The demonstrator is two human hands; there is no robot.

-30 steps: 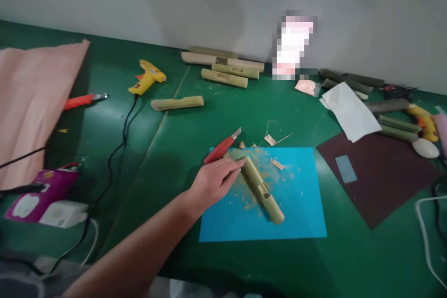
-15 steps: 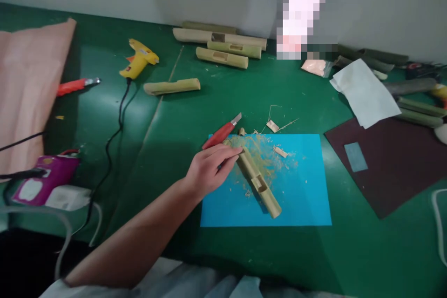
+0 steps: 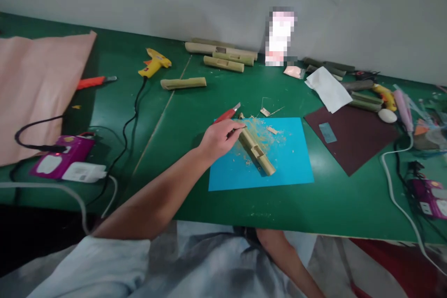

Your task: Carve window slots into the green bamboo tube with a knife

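Bamboo in work: one notched bamboo tube (image 3: 248,141), aslant on one blue sheet (image 3: 293,163), its far end leftmost.
Your left hand (image 3: 220,138): thumb and fingers pinched on the tube's far end, back of the hand upward; the forearm slants in from near left.
Your right hand: hidden below the worktop's (image 3: 188,139) near edge, its state impossible to tell; only the right forearm (image 3: 284,256) shows.
Knife: one red-handled craft knife (image 3: 228,112), just beyond your left hand, blade pointing far right.
Chips: two bamboo chips (image 3: 272,130), one on the sheet, one just beyond.
Glue gun: one yellow glue gun (image 3: 153,63), far left.
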